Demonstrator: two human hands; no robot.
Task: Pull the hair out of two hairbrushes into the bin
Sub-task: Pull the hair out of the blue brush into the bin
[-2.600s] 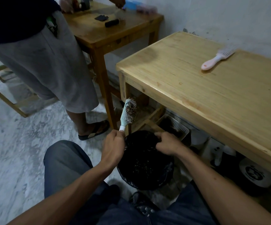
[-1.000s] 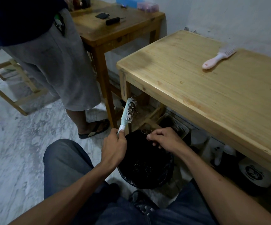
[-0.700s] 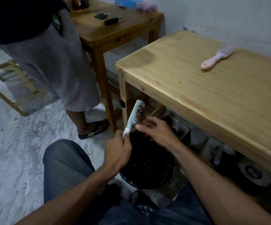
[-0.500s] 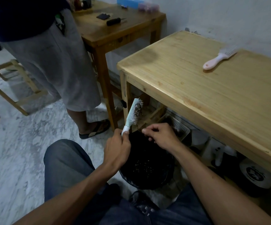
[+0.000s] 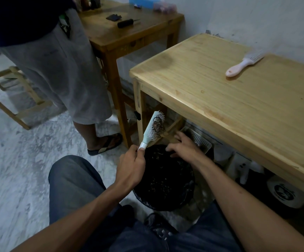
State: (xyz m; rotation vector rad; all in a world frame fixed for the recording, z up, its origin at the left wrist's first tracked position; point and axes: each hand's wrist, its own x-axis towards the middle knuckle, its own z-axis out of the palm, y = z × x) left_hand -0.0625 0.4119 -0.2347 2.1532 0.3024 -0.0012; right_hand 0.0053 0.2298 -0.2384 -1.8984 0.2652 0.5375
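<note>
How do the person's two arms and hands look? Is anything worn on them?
Both forearms are bare, with no sleeve in view. The left hand and right hand show no glove, ring, or watch. Nothing is worn at the wrists.

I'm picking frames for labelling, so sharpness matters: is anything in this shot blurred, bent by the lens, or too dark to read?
Head view: the right hand over the bin is a little motion-smeared; the left hand and pale hairbrush are sharper. The wide lens bows the light table edges. Light is dim: the bin's inside is nearly black, and under the table is shadowed.
</note>
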